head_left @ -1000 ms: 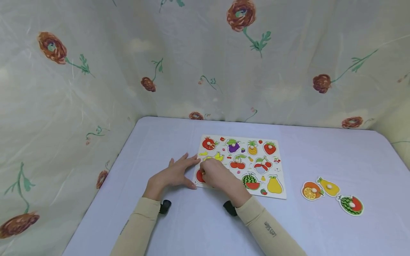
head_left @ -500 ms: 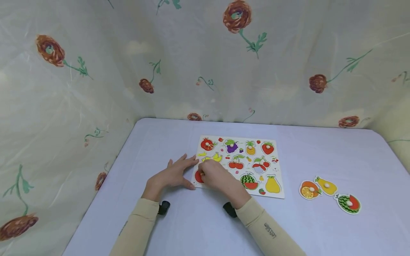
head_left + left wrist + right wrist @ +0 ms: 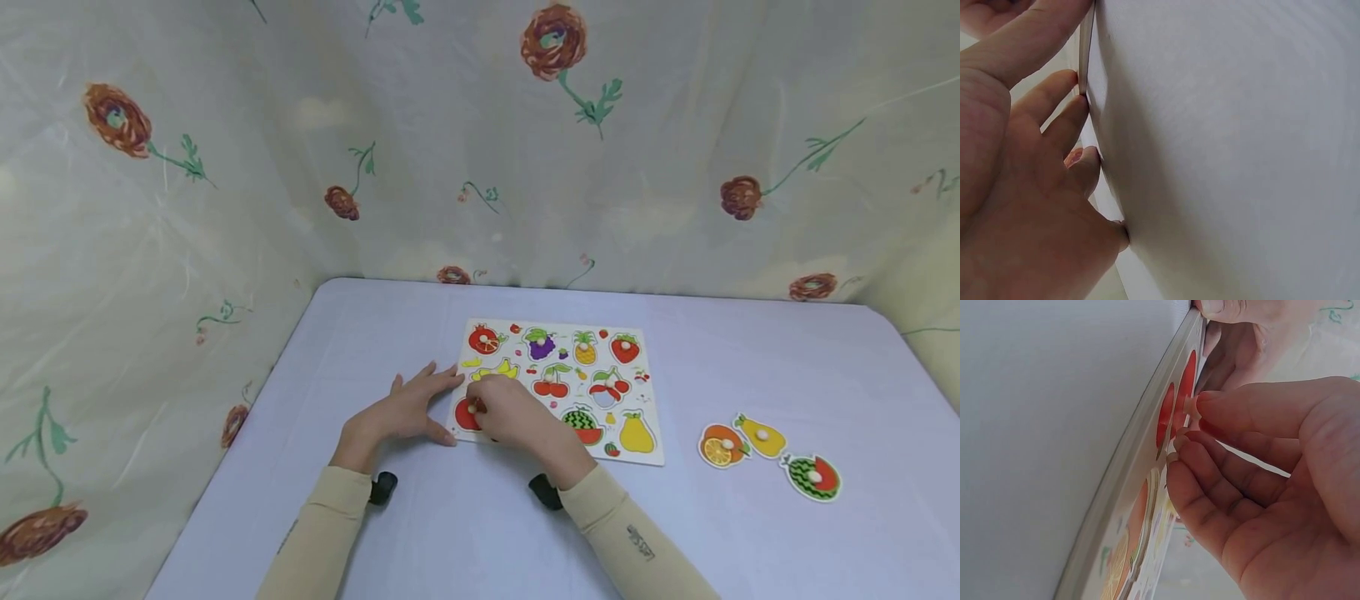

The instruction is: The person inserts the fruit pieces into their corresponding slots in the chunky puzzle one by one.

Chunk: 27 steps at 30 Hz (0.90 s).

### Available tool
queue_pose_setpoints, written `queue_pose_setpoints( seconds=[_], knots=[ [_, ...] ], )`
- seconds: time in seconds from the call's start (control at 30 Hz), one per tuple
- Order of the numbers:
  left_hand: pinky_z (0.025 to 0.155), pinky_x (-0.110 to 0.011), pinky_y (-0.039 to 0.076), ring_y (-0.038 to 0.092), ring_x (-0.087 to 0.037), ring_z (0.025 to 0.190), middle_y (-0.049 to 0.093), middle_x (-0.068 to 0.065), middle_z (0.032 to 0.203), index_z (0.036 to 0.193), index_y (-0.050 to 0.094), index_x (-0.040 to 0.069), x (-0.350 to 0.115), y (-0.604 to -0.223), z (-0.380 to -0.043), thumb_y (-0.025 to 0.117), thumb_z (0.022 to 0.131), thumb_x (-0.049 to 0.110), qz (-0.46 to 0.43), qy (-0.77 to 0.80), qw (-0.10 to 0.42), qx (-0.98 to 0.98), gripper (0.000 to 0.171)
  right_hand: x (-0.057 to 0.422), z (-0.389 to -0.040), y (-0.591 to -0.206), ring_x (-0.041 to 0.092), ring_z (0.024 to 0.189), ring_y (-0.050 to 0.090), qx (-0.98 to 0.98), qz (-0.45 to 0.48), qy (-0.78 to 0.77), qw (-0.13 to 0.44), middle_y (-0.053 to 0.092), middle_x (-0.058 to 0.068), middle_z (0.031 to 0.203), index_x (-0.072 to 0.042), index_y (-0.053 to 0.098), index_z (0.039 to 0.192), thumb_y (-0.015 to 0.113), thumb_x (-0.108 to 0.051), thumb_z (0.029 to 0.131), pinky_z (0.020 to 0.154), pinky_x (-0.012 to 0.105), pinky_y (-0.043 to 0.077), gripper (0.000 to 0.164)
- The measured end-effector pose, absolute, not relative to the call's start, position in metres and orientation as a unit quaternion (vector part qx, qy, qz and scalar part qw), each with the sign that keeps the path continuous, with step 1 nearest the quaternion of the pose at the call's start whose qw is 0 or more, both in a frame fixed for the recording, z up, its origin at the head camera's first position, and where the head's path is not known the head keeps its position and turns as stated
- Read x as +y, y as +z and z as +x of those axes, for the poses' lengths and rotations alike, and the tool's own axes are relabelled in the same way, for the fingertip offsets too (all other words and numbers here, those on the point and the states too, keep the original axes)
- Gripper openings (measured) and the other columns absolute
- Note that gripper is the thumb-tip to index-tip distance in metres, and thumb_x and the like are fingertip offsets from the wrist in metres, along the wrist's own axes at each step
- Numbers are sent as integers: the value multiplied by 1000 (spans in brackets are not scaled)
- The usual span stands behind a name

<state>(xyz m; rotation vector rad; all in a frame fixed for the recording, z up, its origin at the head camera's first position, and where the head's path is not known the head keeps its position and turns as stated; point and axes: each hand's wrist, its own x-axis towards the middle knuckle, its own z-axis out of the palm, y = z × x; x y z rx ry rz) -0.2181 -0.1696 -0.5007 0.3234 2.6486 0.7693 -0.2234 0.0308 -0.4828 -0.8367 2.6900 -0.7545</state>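
Note:
A white fruit puzzle board [image 3: 525, 327] lies on the table. My left hand [image 3: 408, 408] is spread flat beside it, fingertips and thumb against its left edge; the left wrist view shows the fingers [image 3: 1066, 122] along that edge. Over the lower left of the board, my right hand [image 3: 513, 412] pinches the small knob [image 3: 1191, 406] of a round red fruit puzzle piece [image 3: 465, 417]. In the right wrist view, a second red patch [image 3: 1165, 419] lies beside that piece; whether the piece sits fully in its recess I cannot tell. My right hand hides part of the board's lower row.
Right of the board lie three loose knobbed pieces: an orange [image 3: 723, 446], a pear [image 3: 761, 436] and a watermelon [image 3: 812, 478]. Printed watermelon [image 3: 583, 425] and pear [image 3: 637, 433] show on the board's lower row. A floral curtain [image 3: 420, 150] hangs behind the table [image 3: 360, 325].
My right hand has shifted slightly right, showing more of the red piece and its knob. My left hand keeps its place at the board's edge. The head view has drifted slightly.

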Motion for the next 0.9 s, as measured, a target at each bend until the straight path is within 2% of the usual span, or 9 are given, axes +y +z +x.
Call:
queue_pose_setpoints(
  seconds=[0.2,0.43,0.6,0.9],
  knots=[
    [121,-67,-5,5,-23,158,28,7,165,152,40,30,-169,-501,-218,88,72,35,112,268,178,940,94,35,-223,-481,17,87,55,919,-280,-255,111,67,0,95,-10,71,110,67,-11,91,76,28,50,19],
    [122,-66,-6,5,-23,158,28,8,165,152,40,30,-167,-499,-217,88,72,34,111,267,182,940,94,42,-223,-479,18,91,55,921,-266,-264,106,70,3,106,-10,72,112,68,-10,91,85,32,53,21],
    [122,-66,-6,5,-22,158,28,8,165,152,40,30,-167,-500,-218,88,72,35,110,267,182,940,94,46,-222,-479,17,92,56,921,-268,-263,107,70,4,109,-10,71,113,66,-10,92,87,32,53,22],
    [122,-66,-5,4,-22,158,27,8,165,153,39,31,-169,-504,-219,88,72,36,112,261,180,942,95,58,-220,-478,15,80,54,926,-244,-266,107,66,0,97,-10,72,106,63,-9,92,69,27,45,17]
  ],
)
